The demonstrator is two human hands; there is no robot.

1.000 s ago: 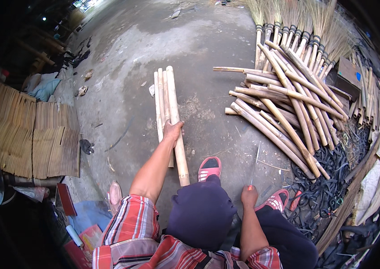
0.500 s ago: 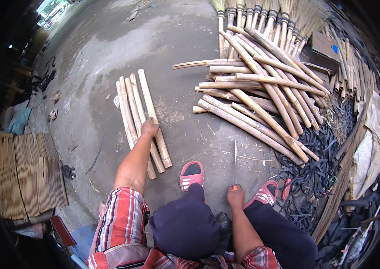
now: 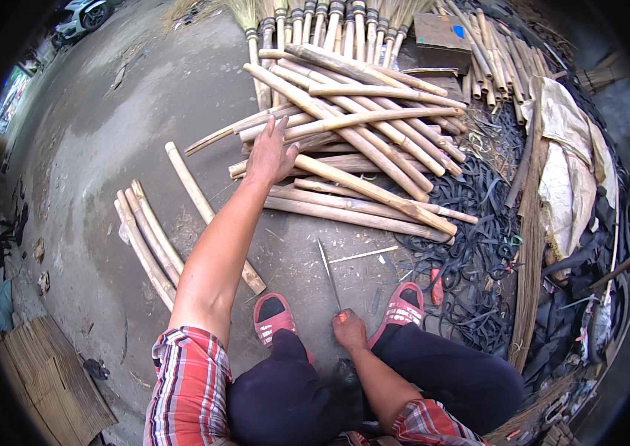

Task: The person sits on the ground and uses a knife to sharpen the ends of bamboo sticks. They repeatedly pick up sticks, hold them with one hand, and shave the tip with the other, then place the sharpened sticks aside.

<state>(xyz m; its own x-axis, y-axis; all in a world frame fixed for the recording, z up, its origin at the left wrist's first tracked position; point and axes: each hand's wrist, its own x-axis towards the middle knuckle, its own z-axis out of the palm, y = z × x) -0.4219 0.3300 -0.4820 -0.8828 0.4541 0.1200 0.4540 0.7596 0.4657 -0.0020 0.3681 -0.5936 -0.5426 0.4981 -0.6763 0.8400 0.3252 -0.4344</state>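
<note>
Shifted splayed left hand [image 3: 269, 154] from left-side bamboo poles [image 3: 192, 182] to upper-centre bamboo pile [image 3: 374, 117]; gripping knife [image 3: 327, 267] in right hand [image 3: 349, 331], lower centre.

Your left hand [image 3: 270, 154] overlaps the bamboo pile [image 3: 374, 195]; whether the two touch cannot be determined. Your left forearm [image 3: 214, 267] masks parts of the loose bamboo poles [image 3: 192, 182]. Your right hand [image 3: 350, 329] covers most of the handle of your knife [image 3: 327, 269]. Bristles of the brooms [image 3: 239, 11] run past the upper edge. Cropped at the margin: the car [image 3: 77, 18], upper left; the slatted mat [image 3: 55, 379], lower left.
</note>
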